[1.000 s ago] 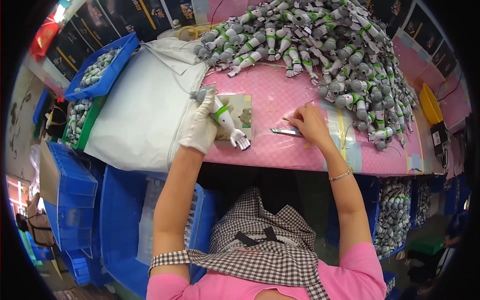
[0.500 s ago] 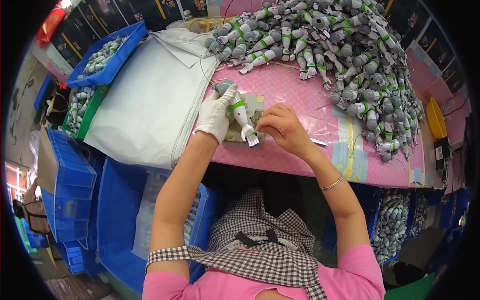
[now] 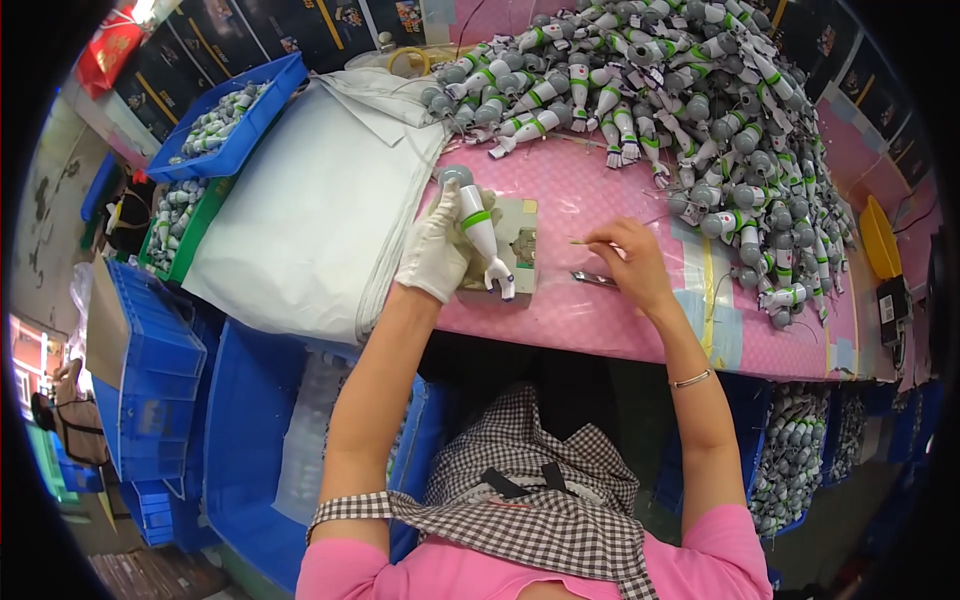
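Note:
My left hand [image 3: 437, 245], in a white glove, is closed round a toy arm [image 3: 478, 232]. The toy arm is white with a green band and a grey ball at its top, and its little hand points down toward me. Behind it, a grey metal block [image 3: 518, 212] rests on the table. My bare right hand [image 3: 635, 262] is off to the right, thumb and forefinger pinched on a small thin greenish strip [image 3: 578, 242]. Just below those fingers lies a slim metal tool [image 3: 594, 279], partly hidden by my hand; its kind I cannot make out.
A big heap of similar toy arms [image 3: 700, 120] covers the table's far right. White sheets [image 3: 310, 200] lie at left, beside a blue tray [image 3: 215, 150] of parts and a green crate [image 3: 185, 245]. Blue bins [image 3: 255, 440] stand below the table edge; a yellow basin [image 3: 878, 238] sits far right.
My right hand has moved right, away from the toy arm, with a thin strip between its fingers. The toy arm stays in my left hand, turned slightly.

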Available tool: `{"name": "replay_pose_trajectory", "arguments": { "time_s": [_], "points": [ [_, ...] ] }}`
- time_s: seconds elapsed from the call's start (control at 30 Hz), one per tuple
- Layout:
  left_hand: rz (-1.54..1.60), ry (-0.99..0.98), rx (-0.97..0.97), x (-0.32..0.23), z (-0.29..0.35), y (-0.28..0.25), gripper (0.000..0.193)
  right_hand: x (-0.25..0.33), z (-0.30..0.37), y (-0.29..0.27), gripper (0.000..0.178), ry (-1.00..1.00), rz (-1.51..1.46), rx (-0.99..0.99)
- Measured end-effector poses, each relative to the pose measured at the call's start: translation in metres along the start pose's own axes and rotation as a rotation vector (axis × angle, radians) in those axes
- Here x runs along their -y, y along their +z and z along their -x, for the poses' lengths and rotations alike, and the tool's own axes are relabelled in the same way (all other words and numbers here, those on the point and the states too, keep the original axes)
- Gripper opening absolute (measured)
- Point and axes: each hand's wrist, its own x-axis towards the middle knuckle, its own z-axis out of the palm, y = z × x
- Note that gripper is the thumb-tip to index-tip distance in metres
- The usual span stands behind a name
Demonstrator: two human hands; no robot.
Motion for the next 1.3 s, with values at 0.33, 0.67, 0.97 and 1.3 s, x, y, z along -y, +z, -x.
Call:
{"name": "replay_pose_trajectory", "arguments": {
  "time_s": [0.33,0.67,0.97,1.3],
  "points": [
    [0.519,-0.167,0.239,0.007,0.036,0.021,0.051,0.093,0.018,0.008,0.032,0.047,-0.388,0.069],
    [0.426,-0.155,0.286,0.025,0.063,0.025,0.047,0.103,0.026,0.031,0.039,-0.253,-0.409,0.235],
    [-0.069,-0.409,0.137,0.053,0.115,0.026,0.060,0.063,-0.018,0.009,0.036,0.665,-1.132,0.179],
    [-0.455,-0.422,0.101,0.056,0.138,0.026,0.043,0.051,-0.008,0.011,0.023,0.755,-1.282,0.181]
  ]
}}
